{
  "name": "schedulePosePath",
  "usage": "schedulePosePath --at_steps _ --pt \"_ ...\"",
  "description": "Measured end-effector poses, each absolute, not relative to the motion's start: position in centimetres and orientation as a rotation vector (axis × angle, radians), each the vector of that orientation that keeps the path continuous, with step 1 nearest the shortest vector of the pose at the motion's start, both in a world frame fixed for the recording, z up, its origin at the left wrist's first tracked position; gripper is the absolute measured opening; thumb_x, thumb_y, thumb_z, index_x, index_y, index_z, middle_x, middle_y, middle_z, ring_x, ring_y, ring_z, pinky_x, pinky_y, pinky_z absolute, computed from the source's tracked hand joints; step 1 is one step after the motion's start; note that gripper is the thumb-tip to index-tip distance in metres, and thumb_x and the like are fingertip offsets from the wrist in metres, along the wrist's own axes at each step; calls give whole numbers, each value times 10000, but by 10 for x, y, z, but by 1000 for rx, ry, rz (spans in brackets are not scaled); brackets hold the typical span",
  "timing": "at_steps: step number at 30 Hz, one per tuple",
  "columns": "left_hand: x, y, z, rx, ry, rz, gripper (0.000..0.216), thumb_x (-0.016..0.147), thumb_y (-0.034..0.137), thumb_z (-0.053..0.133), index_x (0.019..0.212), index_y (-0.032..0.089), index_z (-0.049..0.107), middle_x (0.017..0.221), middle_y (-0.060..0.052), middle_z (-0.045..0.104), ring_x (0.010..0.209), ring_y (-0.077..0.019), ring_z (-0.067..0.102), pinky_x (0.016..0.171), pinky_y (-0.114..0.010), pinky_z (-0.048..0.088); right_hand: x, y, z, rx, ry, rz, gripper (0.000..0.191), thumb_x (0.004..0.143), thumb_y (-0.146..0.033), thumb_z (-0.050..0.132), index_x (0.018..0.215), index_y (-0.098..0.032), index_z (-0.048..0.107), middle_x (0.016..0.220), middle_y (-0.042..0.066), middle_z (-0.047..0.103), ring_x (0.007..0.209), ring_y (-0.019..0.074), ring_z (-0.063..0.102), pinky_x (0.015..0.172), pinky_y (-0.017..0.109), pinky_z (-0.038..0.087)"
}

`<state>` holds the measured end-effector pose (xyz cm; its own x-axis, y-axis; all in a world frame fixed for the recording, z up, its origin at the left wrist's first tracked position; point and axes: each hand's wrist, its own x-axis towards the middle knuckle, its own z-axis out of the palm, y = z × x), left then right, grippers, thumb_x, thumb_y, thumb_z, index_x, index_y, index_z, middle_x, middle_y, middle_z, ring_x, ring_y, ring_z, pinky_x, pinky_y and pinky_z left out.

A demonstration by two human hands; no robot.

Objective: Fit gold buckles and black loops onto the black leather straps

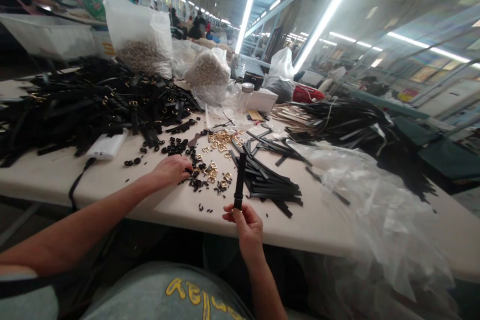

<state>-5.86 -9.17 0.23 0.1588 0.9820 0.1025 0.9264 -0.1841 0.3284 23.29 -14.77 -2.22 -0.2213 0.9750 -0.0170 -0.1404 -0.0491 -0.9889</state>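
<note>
My right hand (pixel 244 225) pinches the lower end of a black strap (pixel 240 180) and holds it upright just in front of the white table's (pixel 180 205) near edge. My left hand (pixel 173 170) rests on the table with its fingers curled over small black loops (pixel 195 180) and gold buckles (pixel 210 170); what the fingertips grip is hidden. A stack of flat black straps (pixel 270 180) lies right of the upright strap. More gold buckles (pixel 221 140) lie farther back.
A big heap of finished black straps (pixel 93 100) covers the left of the table. Two plastic bags of small parts (pixel 140 40) stand behind it. Crumpled clear plastic (pixel 375 210) spreads over the right side, with more black strips (pixel 360 120) beyond. People work in the background.
</note>
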Motion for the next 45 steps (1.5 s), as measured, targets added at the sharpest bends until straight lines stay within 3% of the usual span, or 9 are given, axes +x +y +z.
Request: schedulePosePath --at_steps 7,13,20,25,32,39,45 --pt "-32 -77 12 2011 1622 713 266 818 361 565 874 213 779 859 -50 751 757 -196 659 710 -279 472 239 -110 -21 -1017 -1357 1407 307 840 -462 659 851 -157 628 736 37 700 548 117 641 555 230 522" --pt "20 -39 11 1237 1243 1217 233 645 323 693 803 162 752 676 -39 716 598 -166 618 598 -283 484 219 -38 -15 -1011 -1470 1313 323 807 -479 645 763 -166 574 640 -3 651 453 76 551 457 185 454" --pt "37 -3 3 1125 1201 1440 251 654 346 712 811 158 657 648 -1 660 572 -129 602 599 -271 502 191 21 -18 -948 -1518 1327 395 756 -549 647 742 -160 579 603 -10 639 438 75 533 430 183 458" --pt "26 3 -9 1072 1258 1491 303 674 398 733 841 155 663 744 -24 688 619 -137 637 618 -275 521 176 42 -26 -905 -1613 1401 382 771 -533 632 752 -155 579 599 -18 635 420 66 521 417 177 436" --pt "17 7 -10 1084 1389 1475 312 633 406 769 824 162 731 771 -53 726 637 -161 643 639 -306 546 175 53 -37 -905 -1777 1408 194 811 -345 617 752 -162 597 603 -29 637 412 64 525 417 165 395" --pt "13 2 -1 1425 1477 1276 254 743 366 693 891 173 765 782 -56 712 659 -169 635 653 -310 550 191 51 -38 -954 -1928 1333 76 818 -228 615 762 -182 639 608 -37 656 443 80 553 477 181 406" --pt "9 -1 -3 1794 1510 1250 168 786 316 675 884 215 767 870 -64 707 833 -203 648 784 -330 533 195 51 -24 -1007 -2200 1042 92 827 -209 638 741 -193 666 612 -32 674 510 91 570 520 190 352"
